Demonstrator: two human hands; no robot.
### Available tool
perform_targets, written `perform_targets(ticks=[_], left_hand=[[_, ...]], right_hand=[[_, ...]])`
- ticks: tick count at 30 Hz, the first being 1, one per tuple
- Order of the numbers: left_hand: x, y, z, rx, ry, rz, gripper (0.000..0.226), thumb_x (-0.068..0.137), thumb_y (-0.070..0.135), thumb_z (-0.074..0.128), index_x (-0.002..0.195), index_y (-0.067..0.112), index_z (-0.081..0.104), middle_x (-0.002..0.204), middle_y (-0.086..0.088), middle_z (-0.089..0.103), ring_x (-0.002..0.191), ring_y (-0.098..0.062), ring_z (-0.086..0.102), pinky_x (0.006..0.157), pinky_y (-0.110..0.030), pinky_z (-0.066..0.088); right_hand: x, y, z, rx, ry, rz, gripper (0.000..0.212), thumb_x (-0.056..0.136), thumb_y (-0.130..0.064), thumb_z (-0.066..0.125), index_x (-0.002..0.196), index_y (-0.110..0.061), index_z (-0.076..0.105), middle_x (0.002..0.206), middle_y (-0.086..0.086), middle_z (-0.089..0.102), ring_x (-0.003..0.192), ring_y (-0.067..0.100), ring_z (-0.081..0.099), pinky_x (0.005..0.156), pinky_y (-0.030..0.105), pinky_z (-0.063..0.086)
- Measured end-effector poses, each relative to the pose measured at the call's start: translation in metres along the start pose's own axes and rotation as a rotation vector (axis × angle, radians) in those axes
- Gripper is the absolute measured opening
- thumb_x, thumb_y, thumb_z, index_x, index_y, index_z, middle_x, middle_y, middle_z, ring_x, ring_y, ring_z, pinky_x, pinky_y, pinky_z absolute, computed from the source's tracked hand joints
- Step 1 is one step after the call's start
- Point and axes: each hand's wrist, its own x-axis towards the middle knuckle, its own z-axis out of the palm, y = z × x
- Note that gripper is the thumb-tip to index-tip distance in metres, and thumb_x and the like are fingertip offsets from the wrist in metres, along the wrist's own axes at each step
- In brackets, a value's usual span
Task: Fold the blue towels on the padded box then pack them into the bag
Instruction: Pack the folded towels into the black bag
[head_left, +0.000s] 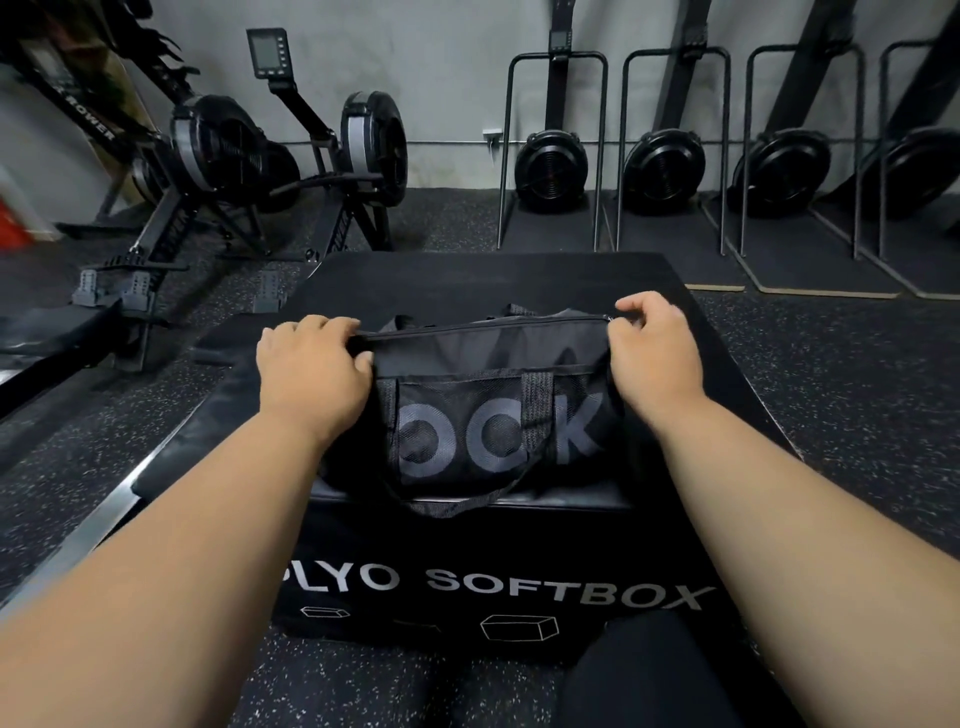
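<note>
Item: black fabric duffel bag (493, 410) on the black padded soft box (675, 364), zip shut. Your left hand (311, 364) pinches one zip end, your right hand (652, 345) the other. No blue towels visible. Step: probably closing up; check the zip is seated.

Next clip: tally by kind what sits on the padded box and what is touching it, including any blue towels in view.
Bag, black, zipper looks closed, on the padded box: 1
Hands gripping the bag's ends, left hand and right hand: 2
Blue towels visible: 0
Total: 3
</note>
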Motion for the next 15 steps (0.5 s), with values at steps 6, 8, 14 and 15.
perform_targets(ticks=[6, 8, 14, 15], left_hand=[[-0.03, 0.01, 0.011, -0.1, -0.202, 0.024, 0.085, 0.092, 0.084, 0.037, 0.164, 0.045, 0.018, 0.176, -0.002, 0.007, 0.161, -0.034, -0.003, 0.127, -0.06, -0.002], [-0.041, 0.01, 0.02, -0.061, -0.294, 0.097, 0.097, 0.084, 0.095, 0.029, 0.165, 0.047, 0.006, 0.176, 0.001, -0.008, 0.161, -0.032, -0.016, 0.126, -0.062, -0.007], [-0.032, -0.001, 0.053, -0.036, -0.349, 0.113, 0.098, 0.084, 0.095, 0.021, 0.166, 0.044, 0.003, 0.176, 0.007, -0.006, 0.162, -0.024, -0.011, 0.128, -0.06, -0.004], [-0.029, -0.002, 0.056, -0.061, -0.375, 0.11, 0.098, 0.084, 0.094, 0.025, 0.166, 0.044, 0.005, 0.176, 0.008, -0.005, 0.162, -0.024, -0.009, 0.128, -0.059, -0.003]], right_hand=[[-0.033, 0.002, 0.02, -0.33, -0.244, -0.11, 0.08, 0.087, -0.074, 0.06, 0.158, -0.048, 0.033, 0.171, 0.008, 0.014, 0.152, 0.037, 0.026, 0.123, 0.056, 0.026], [-0.04, 0.011, 0.031, -0.258, -0.398, -0.049, 0.087, 0.088, -0.077, 0.058, 0.161, -0.053, 0.017, 0.174, 0.002, 0.005, 0.154, 0.037, 0.026, 0.122, 0.052, 0.029], [-0.03, 0.039, 0.065, -0.224, -0.444, 0.03, 0.071, 0.096, -0.078, 0.04, 0.16, -0.058, 0.015, 0.175, 0.0, 0.01, 0.153, 0.034, 0.033, 0.117, 0.047, 0.033], [-0.026, 0.042, 0.069, -0.236, -0.457, 0.042, 0.07, 0.096, -0.079, 0.038, 0.159, -0.059, 0.015, 0.175, 0.0, 0.01, 0.153, 0.034, 0.033, 0.118, 0.048, 0.032]])
